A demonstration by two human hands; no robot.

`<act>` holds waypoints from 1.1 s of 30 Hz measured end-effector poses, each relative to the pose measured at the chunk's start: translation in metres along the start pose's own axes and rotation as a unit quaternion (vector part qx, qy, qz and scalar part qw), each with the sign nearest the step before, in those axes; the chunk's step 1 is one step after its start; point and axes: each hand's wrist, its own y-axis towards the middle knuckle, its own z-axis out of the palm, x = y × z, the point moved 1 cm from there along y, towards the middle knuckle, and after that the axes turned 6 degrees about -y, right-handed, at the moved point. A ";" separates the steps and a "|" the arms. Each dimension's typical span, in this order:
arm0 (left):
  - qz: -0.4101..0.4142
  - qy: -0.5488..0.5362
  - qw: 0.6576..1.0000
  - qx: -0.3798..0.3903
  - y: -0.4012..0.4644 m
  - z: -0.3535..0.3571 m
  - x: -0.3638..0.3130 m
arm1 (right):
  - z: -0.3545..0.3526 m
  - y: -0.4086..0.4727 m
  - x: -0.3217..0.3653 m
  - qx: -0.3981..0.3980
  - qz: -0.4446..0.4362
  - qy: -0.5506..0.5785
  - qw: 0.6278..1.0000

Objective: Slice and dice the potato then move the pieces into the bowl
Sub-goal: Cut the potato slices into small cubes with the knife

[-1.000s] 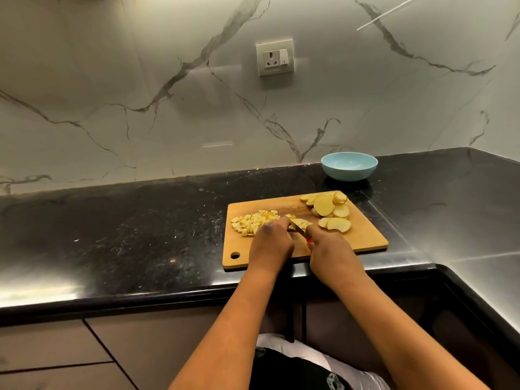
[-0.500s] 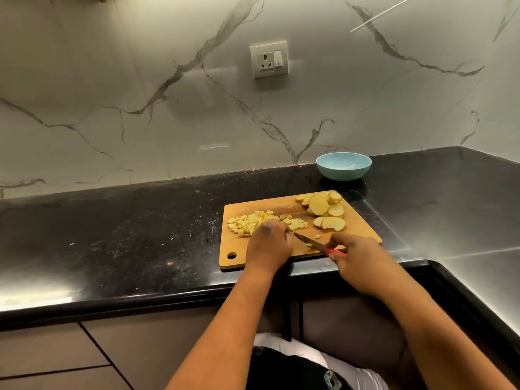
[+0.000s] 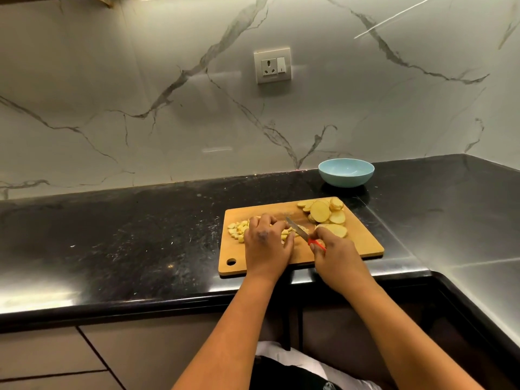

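Two bare hands work over a rectangular wooden cutting board (image 3: 363,246) on the black speckled stone countertop (image 3: 126,237). The left hand (image 3: 267,243) lies knuckles up on the board with its fingers curled down over the pile of small pale-yellow diced potato cubes (image 3: 238,230); whether it pins a piece beneath cannot be told, since the fingers hide what lies under them. The right hand (image 3: 336,256) grips the red handle of a small kitchen knife (image 3: 298,229), whose narrow steel blade slants up and left toward the left hand's fingertips, its tip just beside them. More cubes show between the two hands, under and around the blade.

Just beyond the right hand, touching its knuckles in the view, lies a heap of round potato slices (image 3: 323,213), pale yellow with thin brown skin at the edges, overlapping one another toward the board's far right corner. Past that corner, apart from the board, stands a light blue round bowl (image 3: 346,173) near the white marble-veined wall (image 3: 140,94), which carries a white socket plate (image 3: 272,65).
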 end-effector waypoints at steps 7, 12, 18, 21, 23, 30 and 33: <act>0.008 0.014 0.999 0.038 -0.002 0.001 0.002 | 0.014 -0.013 -0.004 -0.023 -0.041 -0.072 0.996; -0.002 0.010 0.997 0.078 -0.002 0.001 0.002 | 0.020 -0.017 0.004 -0.018 -0.037 -0.183 0.982; -0.004 0.016 0.998 0.056 -0.002 0.002 0.001 | 0.003 -0.017 -0.004 0.036 0.002 -0.130 0.991; -0.004 0.014 0.998 0.059 -0.003 0.002 0.001 | -0.018 -0.021 -0.013 0.062 0.027 -0.091 0.994; -0.011 0.000 0.999 0.052 -0.002 0.001 0.002 | -0.028 -0.017 -0.017 0.090 0.029 -0.078 0.992; 0.002 -0.020 0.995 0.101 0.002 -0.005 -0.006 | -0.031 0.010 -0.032 0.038 0.074 0.097 0.992; 0.022 0.017 0.978 0.207 0.013 -0.001 -0.010 | -0.032 0.024 -0.032 0.018 0.074 0.143 0.987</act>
